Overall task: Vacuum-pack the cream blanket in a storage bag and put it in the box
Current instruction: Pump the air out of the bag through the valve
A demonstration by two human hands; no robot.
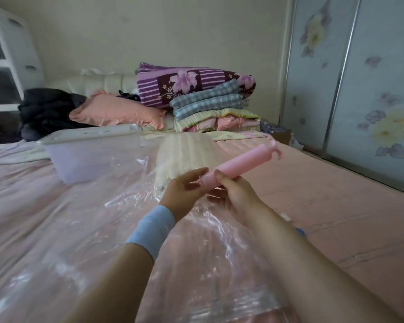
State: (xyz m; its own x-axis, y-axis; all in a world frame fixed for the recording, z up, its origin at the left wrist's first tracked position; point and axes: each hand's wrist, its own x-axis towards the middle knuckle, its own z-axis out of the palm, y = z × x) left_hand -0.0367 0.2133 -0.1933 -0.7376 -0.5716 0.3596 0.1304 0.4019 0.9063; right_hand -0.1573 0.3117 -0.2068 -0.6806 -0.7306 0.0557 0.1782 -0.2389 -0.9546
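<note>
While right of box rim (86, 135), pump (239, 162) aloft

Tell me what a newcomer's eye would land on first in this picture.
The pink hand pump at the centre, held by the left hand at its near end and the right hand round its barrel. Behind it the cream blanket lies at the far end of the clear storage bag spread over the bed, with the clear plastic box to its left. Folded bedding is stacked by the back wall.
</note>
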